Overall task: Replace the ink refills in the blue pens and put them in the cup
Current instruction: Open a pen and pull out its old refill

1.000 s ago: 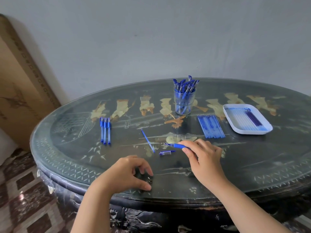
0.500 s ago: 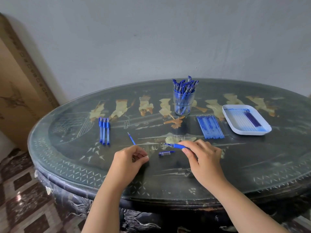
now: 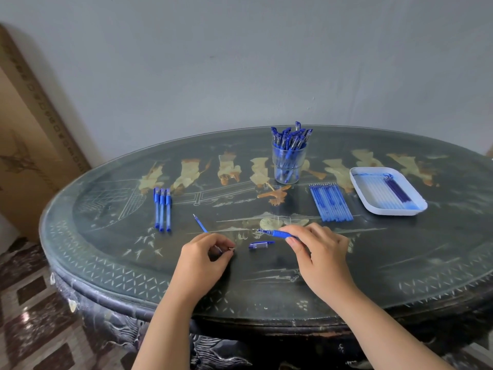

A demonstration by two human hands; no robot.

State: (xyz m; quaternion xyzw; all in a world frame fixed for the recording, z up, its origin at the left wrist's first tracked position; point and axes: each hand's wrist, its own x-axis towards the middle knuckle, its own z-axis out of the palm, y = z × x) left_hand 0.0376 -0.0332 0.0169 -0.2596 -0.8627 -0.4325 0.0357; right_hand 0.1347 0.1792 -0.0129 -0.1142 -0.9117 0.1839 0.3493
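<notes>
The left hand (image 3: 205, 259) pinches the near end of a thin blue ink refill (image 3: 200, 223), its tip pointing away. The right hand (image 3: 321, 253) pinches an uncapped blue pen barrel (image 3: 274, 233); a small blue cap (image 3: 261, 245) lies between the hands on the dark oval glass-topped counter (image 3: 400, 263). Farther stand a clear plastic cup (image 3: 289, 169) full of capped blue pens (image 3: 290, 137), a row of blue refills (image 3: 330, 202), a white tray (image 3: 394, 211) and, at left, three lying blue pens (image 3: 162, 209).

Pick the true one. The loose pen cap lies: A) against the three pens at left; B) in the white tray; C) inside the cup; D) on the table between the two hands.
D: the pen cap lies on the table between the left hand, pinching a refill, and the right hand, holding the pen barrel.
</notes>
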